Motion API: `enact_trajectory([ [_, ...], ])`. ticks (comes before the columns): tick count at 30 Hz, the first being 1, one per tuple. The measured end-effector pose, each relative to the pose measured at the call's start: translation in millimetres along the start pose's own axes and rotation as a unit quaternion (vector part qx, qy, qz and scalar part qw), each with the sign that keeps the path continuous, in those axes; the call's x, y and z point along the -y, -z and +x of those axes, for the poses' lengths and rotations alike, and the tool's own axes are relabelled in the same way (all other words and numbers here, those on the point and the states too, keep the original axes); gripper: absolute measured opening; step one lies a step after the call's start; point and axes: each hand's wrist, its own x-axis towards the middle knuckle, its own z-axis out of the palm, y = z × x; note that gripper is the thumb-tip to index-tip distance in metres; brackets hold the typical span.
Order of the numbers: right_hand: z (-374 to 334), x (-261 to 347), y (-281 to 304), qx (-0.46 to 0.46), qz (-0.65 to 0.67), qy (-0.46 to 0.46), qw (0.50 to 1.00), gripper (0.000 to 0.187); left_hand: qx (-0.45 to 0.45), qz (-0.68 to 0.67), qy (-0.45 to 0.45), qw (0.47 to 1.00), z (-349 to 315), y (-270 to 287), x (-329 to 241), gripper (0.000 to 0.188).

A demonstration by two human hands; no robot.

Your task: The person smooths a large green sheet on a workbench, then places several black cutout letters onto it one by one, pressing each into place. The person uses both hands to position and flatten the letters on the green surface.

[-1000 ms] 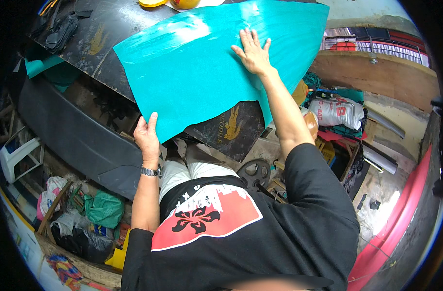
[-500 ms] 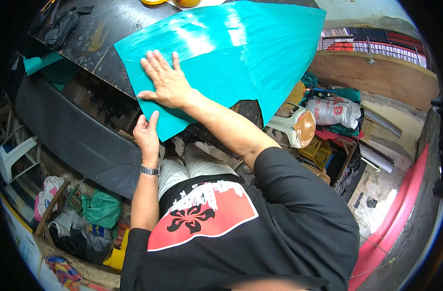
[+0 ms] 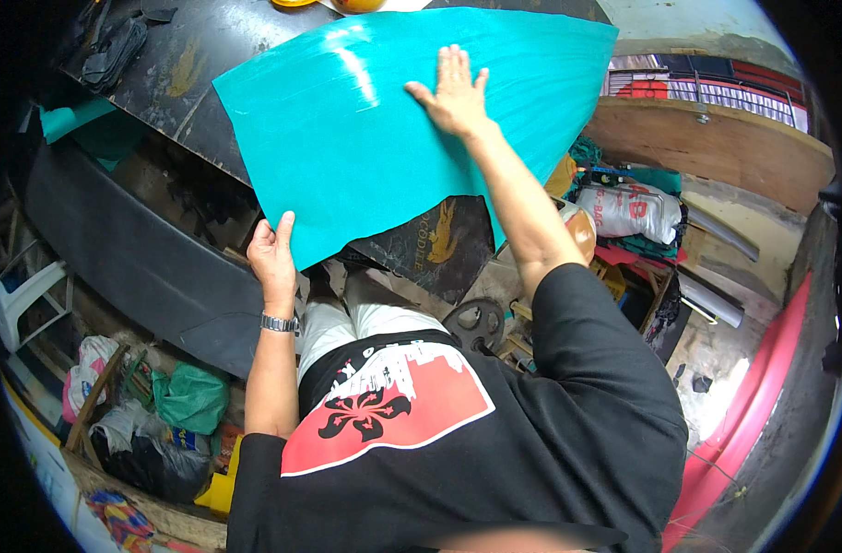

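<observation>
Head view, the only feed I have from this distance, shows me a teal sheet [image 3: 338, 170] spread over a black table [image 3: 246, 41], its curved near edge leaving part of the tabletop uncovered. I judge it light for its breadth and bendy rather than rigid, something that would crease or sag if lifted by one point. Bright streaks along its far half look slick, perhaps damp or tacky, while the nearer part looks duller, so I would expect less sliding there. The right hand [image 3: 458, 97] lies flat on that shinier part, palm down, thumb apart from the fingers, gripping nothing. The left hand [image 3: 271, 263] is at the near left corner, thumb over the border and fingers bent beside it; I cannot tell whether they squeeze the material between them. For a hold, I would choose the dull borders, one hand at each end, keeping off the glossy stretch. As for writing, I make out none on the teal surface. Gold lettering runs beside a gold animal figure [image 3: 441, 232] on the exposed tabletop, a silvery bag [image 3: 628, 212] to the right carries red characters, and the black shirt [image 3: 559, 415] bears a red panel with a dark flower and pale lettering above.
</observation>
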Motion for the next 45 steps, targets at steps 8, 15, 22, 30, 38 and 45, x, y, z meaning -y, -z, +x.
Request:
enact_trajectory([
  [8, -43.7, 174.5, -21.6, 0.003, 0.101, 0.248, 0.963, 0.1, -0.008, -0.068, -0.006, 0.998, 0.1, -5.6, 0.3, 0.014],
  [15, -22.8, 227.8, -28.3, -0.054, 0.123, 0.335, 0.933, 0.085, -0.04, 0.006, -0.02, 0.999, 3.3, -3.9, 9.9, 0.023],
  [22, -76.0, 209.2, 7.2, 0.162, 0.184, 0.376, 0.894, 0.08, -0.062, 0.106, -0.054, 0.991, 0.0, -7.0, 3.9, 0.018],
  [30, 72.9, 107.3, 105.5, -0.083, 0.365, -0.002, 0.927, 0.05, -0.057, 0.0, -0.043, 0.997, 13.3, -13.6, -4.4, 0.024],
  [38, 226.6, 75.7, 35.5, -0.003, 0.049, -0.1, 0.994, 0.084, -0.102, -0.032, -0.067, 0.992, 13.4, -9.6, -2.7, 0.025],
  [45, 209.7, 78.5, 53.3, -0.171, 0.004, -0.049, 0.984, 0.09, -0.102, -0.003, -0.065, 0.993, 22.4, -8.0, -7.7, 0.023],
])
